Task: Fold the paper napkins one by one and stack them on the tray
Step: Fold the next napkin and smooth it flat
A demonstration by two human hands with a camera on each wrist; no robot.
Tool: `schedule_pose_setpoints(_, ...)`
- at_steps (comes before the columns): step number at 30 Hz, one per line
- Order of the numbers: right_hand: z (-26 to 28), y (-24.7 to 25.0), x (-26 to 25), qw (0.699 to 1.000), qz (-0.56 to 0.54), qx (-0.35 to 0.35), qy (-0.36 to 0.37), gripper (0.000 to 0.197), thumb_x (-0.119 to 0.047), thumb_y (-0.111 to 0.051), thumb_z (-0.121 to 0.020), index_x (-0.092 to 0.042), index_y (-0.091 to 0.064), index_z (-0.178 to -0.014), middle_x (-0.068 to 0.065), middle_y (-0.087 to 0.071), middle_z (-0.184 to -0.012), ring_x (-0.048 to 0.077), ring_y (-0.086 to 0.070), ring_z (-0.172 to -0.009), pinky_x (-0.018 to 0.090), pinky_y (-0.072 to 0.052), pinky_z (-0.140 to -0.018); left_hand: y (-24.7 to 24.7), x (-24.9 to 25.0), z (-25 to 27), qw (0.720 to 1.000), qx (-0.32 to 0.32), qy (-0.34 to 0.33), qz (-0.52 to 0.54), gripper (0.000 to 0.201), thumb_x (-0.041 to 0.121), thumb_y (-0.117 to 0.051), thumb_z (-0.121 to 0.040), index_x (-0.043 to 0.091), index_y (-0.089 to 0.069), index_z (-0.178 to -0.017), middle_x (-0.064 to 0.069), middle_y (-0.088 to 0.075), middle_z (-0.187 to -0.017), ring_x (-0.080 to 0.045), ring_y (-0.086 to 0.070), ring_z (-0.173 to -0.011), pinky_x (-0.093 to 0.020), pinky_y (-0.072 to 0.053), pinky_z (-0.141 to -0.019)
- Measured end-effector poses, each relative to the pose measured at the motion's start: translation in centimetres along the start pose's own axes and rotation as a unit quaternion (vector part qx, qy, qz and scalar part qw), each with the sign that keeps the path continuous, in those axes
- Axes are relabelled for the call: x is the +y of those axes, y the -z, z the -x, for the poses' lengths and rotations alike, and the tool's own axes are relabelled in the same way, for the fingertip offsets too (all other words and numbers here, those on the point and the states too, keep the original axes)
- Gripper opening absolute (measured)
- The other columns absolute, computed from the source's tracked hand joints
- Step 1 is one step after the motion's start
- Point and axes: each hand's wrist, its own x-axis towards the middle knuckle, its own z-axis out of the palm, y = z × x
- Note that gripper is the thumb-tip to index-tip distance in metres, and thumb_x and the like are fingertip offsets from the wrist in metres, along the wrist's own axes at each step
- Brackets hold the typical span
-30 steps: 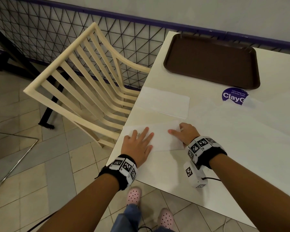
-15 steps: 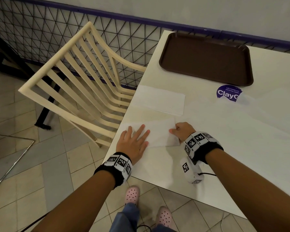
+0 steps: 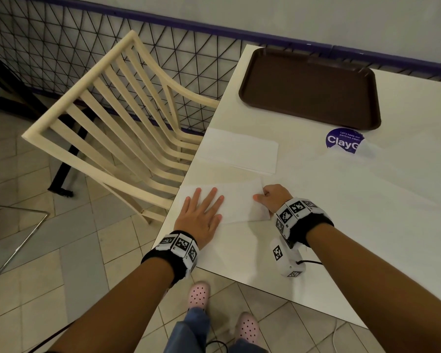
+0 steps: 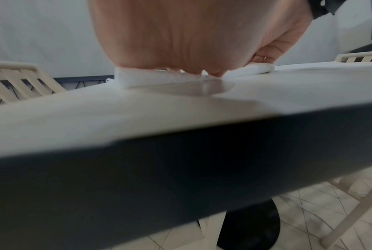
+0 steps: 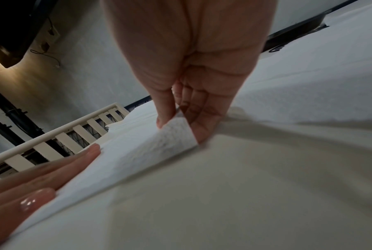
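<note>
A white paper napkin (image 3: 239, 202) lies flat near the table's left front corner. My left hand (image 3: 201, 212) rests flat on its left half, fingers straight and spread. My right hand (image 3: 271, 198) pinches the napkin's right edge between thumb and fingers; in the right wrist view that napkin edge (image 5: 172, 135) curls up off the table in the pinch. A second napkin (image 3: 239, 151) lies flat just beyond. The brown tray (image 3: 311, 87) sits at the table's far side with nothing on it.
A cream slatted chair (image 3: 112, 118) stands against the table's left edge. A round blue sticker (image 3: 343, 141) lies in front of the tray, partly under thin white paper (image 3: 405, 169) at the right. A wire fence (image 3: 61, 42) runs behind.
My right hand has gone from resting on the napkin to pinching its right edge and lifting it slightly. The left hand stays flat on the napkin.
</note>
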Motion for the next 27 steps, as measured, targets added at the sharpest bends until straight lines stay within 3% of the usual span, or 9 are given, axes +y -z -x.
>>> schedule_pose_setpoints(6,0.3,-0.1,0.0,1.0,-0.02,0.014,-0.004,0.04,-0.024,-0.056,-0.092,-0.013,-0.034,-0.059,0.004,-0.041,-0.063,0.021,-0.041,-0.068,0.024,-0.027,-0.052,0.0,0.0,0.0,1.0,-0.009,0.009,0.011,0.087,0.054,0.026,-0.063,0.034,0.013,-0.146,0.011,0.018,-0.156,-0.025,0.017,-0.145,-0.035,0.009,-0.117)
schedule_pose_setpoints(8,0.9,0.1,-0.4,0.999,-0.046,0.025,0.008,0.017,-0.024,-0.055,-0.093,-0.007,-0.052,-0.087,0.014,-0.06,-0.093,0.027,-0.052,-0.088,0.029,-0.04,-0.069,0.0,0.0,0.0,1.0,-0.012,0.01,0.005,0.087,0.054,0.026,-0.062,0.035,0.014,-0.146,0.011,0.019,-0.155,-0.024,0.017,-0.144,-0.035,0.009,-0.117)
schedule_pose_setpoints(9,1.5,0.2,-0.6,0.998,-0.051,0.036,0.022,0.025,-0.024,-0.054,-0.094,-0.006,-0.051,-0.111,0.017,-0.058,-0.114,0.03,-0.054,-0.102,0.031,-0.042,-0.082,0.0,0.0,0.0,1.0,-0.015,0.011,0.002,0.087,0.054,0.026,-0.062,0.035,0.014,-0.146,0.011,0.019,-0.155,-0.025,0.017,-0.145,-0.035,0.009,-0.117)
schedule_pose_setpoints(10,2.3,0.1,-0.8,0.997,-0.031,0.054,0.047,0.041,-0.025,-0.052,-0.095,-0.007,-0.042,-0.13,0.018,-0.049,-0.13,0.03,-0.051,-0.116,0.033,-0.04,-0.093,0.0,0.0,0.0,1.0,-0.017,0.012,-0.001,0.087,0.054,0.026,-0.062,0.035,0.013,-0.146,0.01,0.019,-0.156,-0.025,0.016,-0.145,-0.035,0.009,-0.117)
schedule_pose_setpoints(12,4.1,-0.4,-1.2,0.984,0.102,0.082,0.119,0.056,-0.028,-0.042,-0.099,-0.011,-0.021,-0.148,0.015,-0.025,-0.15,0.028,-0.033,-0.136,0.034,-0.027,-0.111,0.0,0.2,0.0,1.0,-0.016,0.016,-0.011,0.088,0.053,0.026,-0.062,0.034,0.012,-0.146,0.01,0.017,-0.156,-0.025,0.014,-0.145,-0.036,0.007,-0.117)
schedule_pose_setpoints(15,6.1,-2.5,-1.7,0.918,0.311,0.022,0.246,0.052,-0.026,-0.024,-0.103,-0.013,-0.007,-0.151,0.008,0.0,-0.16,0.022,-0.004,-0.148,0.033,-0.002,-0.12,0.1,0.3,0.0,0.999,-0.019,0.021,-0.031,0.08,0.054,0.023,-0.07,0.032,0.013,-0.147,0.008,0.017,-0.156,-0.026,0.013,-0.145,-0.038,0.005,-0.118)
schedule_pose_setpoints(17,6.7,-4.1,-1.7,0.887,0.371,-0.028,0.273,0.052,-0.024,-0.02,-0.104,-0.009,-0.004,-0.151,0.008,0.005,-0.16,0.02,0.003,-0.148,0.034,0.002,-0.12,0.3,0.4,0.0,0.999,-0.027,0.024,-0.039,0.06,0.052,0.005,-0.092,0.03,0.015,-0.147,0.007,0.02,-0.156,-0.026,0.016,-0.145,-0.039,0.005,-0.118)
schedule_pose_setpoints(19,6.9,-5.2,-1.4,0.872,0.402,-0.057,0.273,0.053,-0.025,-0.018,-0.104,-0.006,-0.002,-0.151,0.008,0.008,-0.159,0.02,0.005,-0.148,0.035,0.003,-0.12,0.7,0.5,0.1,0.999,-0.038,0.028,-0.025,0.054,0.042,-0.008,-0.1,0.028,0.015,-0.147,0.006,0.022,-0.155,-0.026,0.017,-0.144,-0.039,0.006,-0.118)
schedule_pose_setpoints(27,7.6,-4.9,0.4,0.892,0.374,-0.091,0.235,0.054,-0.027,-0.015,-0.104,-0.008,0.005,-0.15,0.005,0.015,-0.158,0.018,0.009,-0.148,0.034,0.002,-0.12,-0.1,0.8,0.8,0.997,-0.015,0.071,-0.011,0.055,0.037,-0.009,-0.101,0.019,0.015,-0.148,0.001,0.02,-0.156,-0.023,0.015,-0.145,-0.037,0.006,-0.118)
